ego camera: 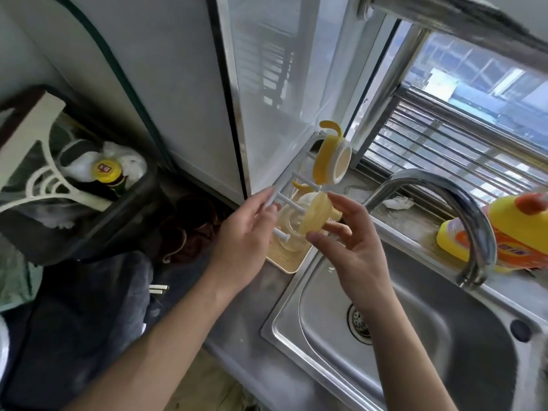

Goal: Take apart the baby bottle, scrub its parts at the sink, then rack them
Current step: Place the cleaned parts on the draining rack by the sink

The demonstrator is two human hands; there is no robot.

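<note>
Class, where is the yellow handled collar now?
Head view: the yellow handled collar hangs on the white rack, above the right hand, left of the tap.
</note>
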